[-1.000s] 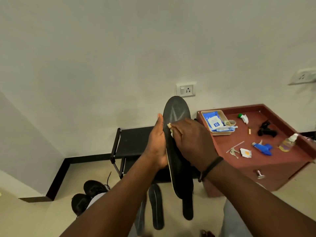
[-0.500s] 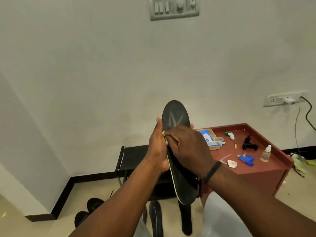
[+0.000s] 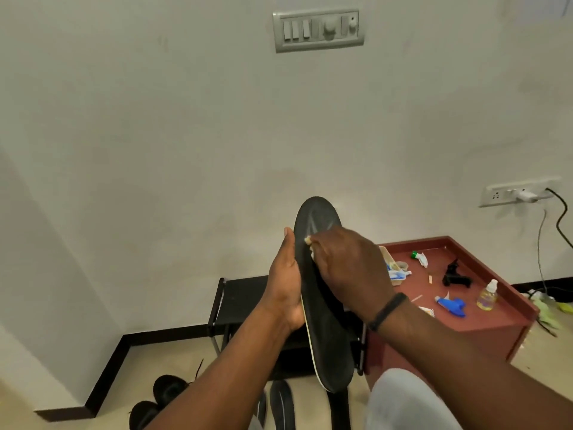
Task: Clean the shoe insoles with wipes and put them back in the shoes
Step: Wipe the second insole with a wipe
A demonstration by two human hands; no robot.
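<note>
I hold a black insole (image 3: 317, 218) upright in front of me, toe end up. My left hand (image 3: 286, 277) grips its left edge and back. My right hand (image 3: 347, 268) presses a small white wipe (image 3: 308, 240) against the insole's upper face, fingers curled round the wipe, most of which is hidden. Two more black insoles (image 3: 282, 405) lie on the floor below. A pair of black shoes (image 3: 164, 395) sits on the floor at lower left.
A black rack (image 3: 238, 299) stands against the wall behind my hands. To the right is a red cabinet top (image 3: 496, 318) with a tray of wipe packets (image 3: 392, 268), a blue sprayer (image 3: 451, 305), a small bottle (image 3: 487, 296) and a black tool (image 3: 455, 276).
The view has tilted upward, bringing the wall switch panel into sight. My right hand with the wipe has slid slightly up the insole. My left hand keeps its grip.
</note>
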